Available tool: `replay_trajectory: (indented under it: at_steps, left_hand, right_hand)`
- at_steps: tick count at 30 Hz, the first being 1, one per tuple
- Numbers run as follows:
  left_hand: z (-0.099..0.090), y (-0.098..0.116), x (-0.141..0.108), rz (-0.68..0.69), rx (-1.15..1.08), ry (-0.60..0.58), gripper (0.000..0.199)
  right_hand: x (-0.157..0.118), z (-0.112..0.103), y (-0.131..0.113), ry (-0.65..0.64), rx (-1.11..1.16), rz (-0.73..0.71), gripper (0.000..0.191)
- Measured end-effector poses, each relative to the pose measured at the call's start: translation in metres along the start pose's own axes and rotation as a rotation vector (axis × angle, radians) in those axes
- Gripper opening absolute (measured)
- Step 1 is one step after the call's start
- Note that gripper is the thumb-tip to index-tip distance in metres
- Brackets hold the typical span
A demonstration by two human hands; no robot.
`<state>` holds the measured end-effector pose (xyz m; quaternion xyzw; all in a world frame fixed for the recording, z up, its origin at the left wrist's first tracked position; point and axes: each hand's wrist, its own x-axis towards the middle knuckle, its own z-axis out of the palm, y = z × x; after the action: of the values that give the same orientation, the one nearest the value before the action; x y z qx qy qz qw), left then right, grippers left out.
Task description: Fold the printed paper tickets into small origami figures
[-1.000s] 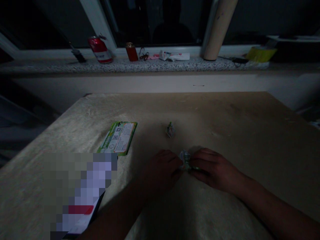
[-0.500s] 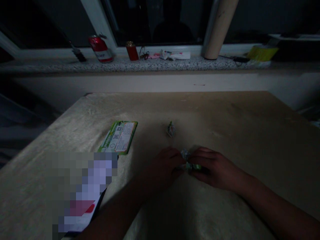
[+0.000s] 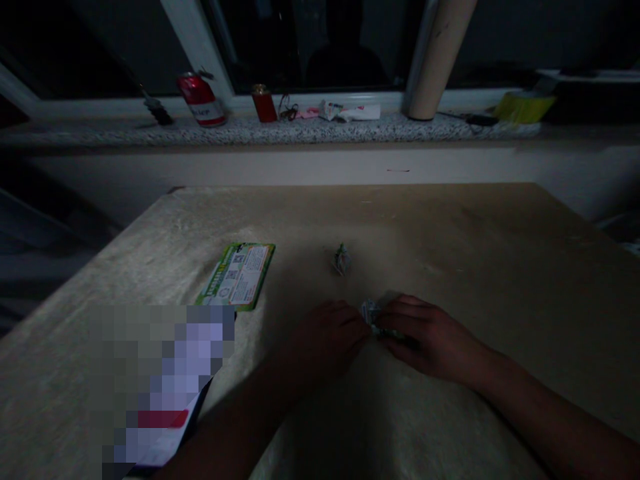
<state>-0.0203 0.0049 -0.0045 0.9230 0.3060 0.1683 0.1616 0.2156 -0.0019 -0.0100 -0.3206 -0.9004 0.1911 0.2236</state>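
A small piece (image 3: 369,311) with whitish-grey printed patches and a green part, perhaps folded paper or wrapper, lies between my hands low over the table. My right hand (image 3: 425,337) has its fingers closed around its right side. My left hand (image 3: 333,333) is curled at its left edge, fingertips pressed against it. Most of the piece is hidden by my fingers, and the light is dim. Beyond my hands, a similar small crumpled piece (image 3: 342,260) with a green tip rests on the table.
A green printed card (image 3: 243,277) lies left of my hands. Below it is a pixelated flat device (image 3: 187,380). On the windowsill (image 3: 280,133) stand a red can (image 3: 203,103), a red bottle (image 3: 264,105), crumpled wrappers (image 3: 350,112), a cardboard tube (image 3: 440,60) and a yellow item (image 3: 525,107).
The fingers of my left hand have shifted slightly over the piece, covering more of its lower part. Less of its green part shows now. My right hand has hardly moved.
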Motion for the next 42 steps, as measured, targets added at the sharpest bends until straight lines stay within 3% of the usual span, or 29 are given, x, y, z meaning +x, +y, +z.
replay_trajectory:
  at_steps: [11,21,27,34,42]
  left_hand:
    - [0.003,-0.002,-0.004,-0.029,-0.049,0.062,0.02]
    - [0.005,-0.003,-0.005,-0.145,-0.102,0.086,0.018]
    - [0.001,-0.002,-0.005,-0.242,-0.138,0.076,0.017]
    - [-0.002,-0.004,-0.005,-0.295,-0.023,0.055,0.012]
    - [0.003,-0.005,-0.003,-0.403,-0.072,0.087,0.012]
  right_hand:
    - [-0.007,-0.005,0.0,0.168,-0.026,-0.028,0.016]
    - [-0.009,-0.004,0.003,0.091,-0.02,0.019,0.013]
    - [-0.006,-0.003,0.003,0.069,0.033,-0.021,0.021]
    - [-0.005,-0.001,0.001,0.103,0.065,0.1,0.015]
    - [-0.002,0.003,0.0,0.171,0.061,0.239,0.007]
